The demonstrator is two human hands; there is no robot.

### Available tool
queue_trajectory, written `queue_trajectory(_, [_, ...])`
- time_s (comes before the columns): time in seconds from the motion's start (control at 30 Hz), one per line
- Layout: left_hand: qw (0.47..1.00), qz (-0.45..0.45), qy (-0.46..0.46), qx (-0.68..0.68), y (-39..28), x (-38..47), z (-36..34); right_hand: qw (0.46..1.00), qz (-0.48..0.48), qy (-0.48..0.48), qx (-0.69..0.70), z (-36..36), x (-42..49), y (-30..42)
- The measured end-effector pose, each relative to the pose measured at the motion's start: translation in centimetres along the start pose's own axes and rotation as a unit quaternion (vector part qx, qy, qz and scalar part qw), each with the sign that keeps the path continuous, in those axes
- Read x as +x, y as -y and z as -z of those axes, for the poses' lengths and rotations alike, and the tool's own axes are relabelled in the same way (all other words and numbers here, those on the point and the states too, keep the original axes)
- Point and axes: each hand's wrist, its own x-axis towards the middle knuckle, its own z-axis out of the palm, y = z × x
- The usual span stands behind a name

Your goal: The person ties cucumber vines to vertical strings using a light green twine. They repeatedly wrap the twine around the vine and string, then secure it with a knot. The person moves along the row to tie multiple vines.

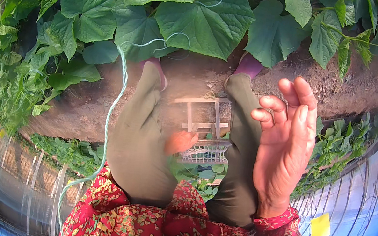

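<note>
My right hand (282, 146) is raised at the right, palm showing and fingers slightly curled, with nothing in it. Between my legs, partly hidden by the left thigh, my left hand (180, 142) is low beside a small wooden stool (208, 146) with a woven seat; whether it grips the stool cannot be told. A pale green twisted twine (109, 117) runs up along my left side, with its loose upper end looped in front of large green leaves (203, 21) of what look like cucumber plants.
Bare soil (83, 117) forms a strip under my feet. Dense vines (18, 56) stand at the left, and low plants (339, 140) grow at the right. A yellow card (320, 227) hangs at the lower right, near plastic sheeting with thin lines across it.
</note>
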Motion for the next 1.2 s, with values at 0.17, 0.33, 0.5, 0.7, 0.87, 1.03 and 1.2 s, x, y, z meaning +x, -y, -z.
queue_trajectory(0.17, [0.997, -0.017, -0.077, -0.004, 4.7, -0.2, -0.5, 0.995, 0.044, 0.063, -0.069, -1.2, -2.7, 0.0])
queue_trajectory(0.33, [0.992, -0.006, -0.123, -0.016, 10.4, -3.9, -4.3, 0.971, 0.082, 0.222, 0.022, -0.1, -5.6, -1.1])
queue_trajectory(0.5, [0.987, -0.016, -0.144, -0.071, 17.7, -7.3, -12.6, 0.972, 0.146, 0.182, -0.008, 1.7, -10.3, -3.3])
queue_trajectory(0.7, [0.972, 0.047, -0.115, -0.199, 25.6, -10.8, -25.2, 0.911, 0.263, 0.22, -0.229, 3.7, -12.6, -4.2])
queue_trajectory(0.87, [0.941, 0.101, -0.142, -0.29, 30.6, -9.4, -28.1, 0.752, 0.372, 0.296, -0.457, 1.5, -12.4, -7.9])
queue_trajectory(1.03, [0.886, 0.067, -0.304, -0.344, 34.5, 0.2, -19.1, 0.707, 0.377, 0.317, -0.507, -3.0, -12.8, -14.0])
queue_trajectory(1.2, [0.801, -0.047, -0.548, -0.237, 37.5, 10.5, -7.9, 0.705, 0.313, 0.37, -0.517, -8.1, -6.1, -20.8])
